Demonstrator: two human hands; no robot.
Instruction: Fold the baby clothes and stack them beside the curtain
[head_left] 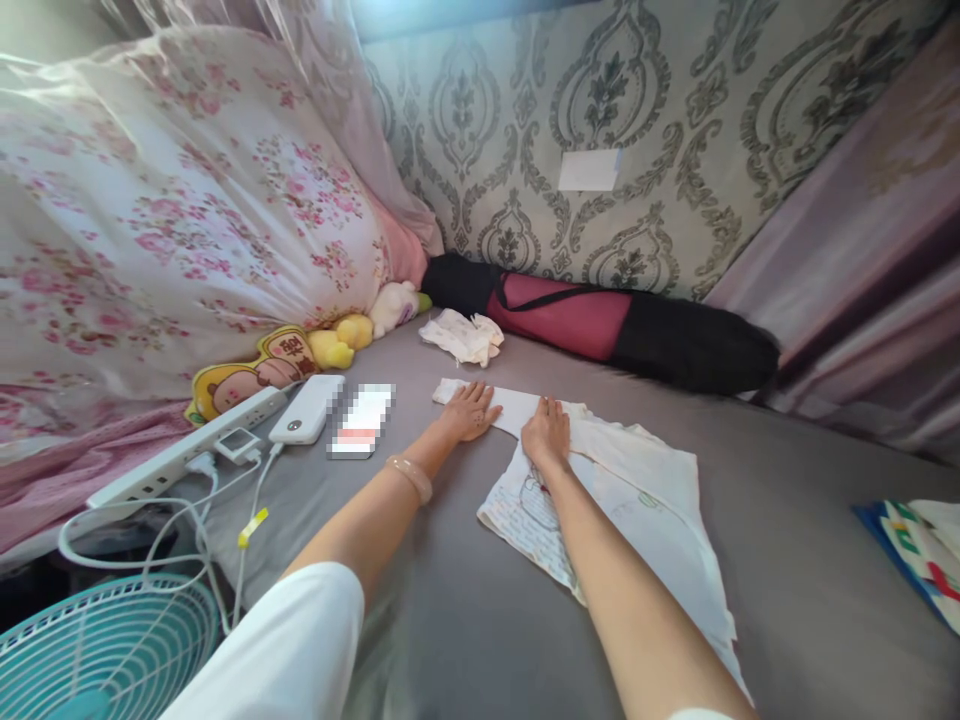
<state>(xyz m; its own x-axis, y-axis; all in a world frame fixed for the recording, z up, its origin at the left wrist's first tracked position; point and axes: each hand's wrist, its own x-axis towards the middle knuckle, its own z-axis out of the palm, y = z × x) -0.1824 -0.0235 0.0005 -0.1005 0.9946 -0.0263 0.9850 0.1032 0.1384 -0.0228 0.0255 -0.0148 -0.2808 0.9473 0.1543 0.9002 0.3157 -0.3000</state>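
Observation:
A white printed garment (630, 500) lies spread flat on the grey bed sheet (810, 590), with a narrow part folded out to the left. My left hand (471, 410) lies flat on that folded part, fingers stretched and slightly apart. A pale bangle (411, 476) is on that wrist. My right hand (546, 432) presses palm down on the garment just beside it, fingers extended. Neither hand grips anything.
A crumpled white cloth (463, 336) lies behind the hands, a red and black long bag (630, 324) along the wall. To the left are a power bank (307, 409), a power strip (187, 448) with cables, plush toys (285, 365) and a teal fan (105, 640). Colourful items (922, 555) sit at the right edge.

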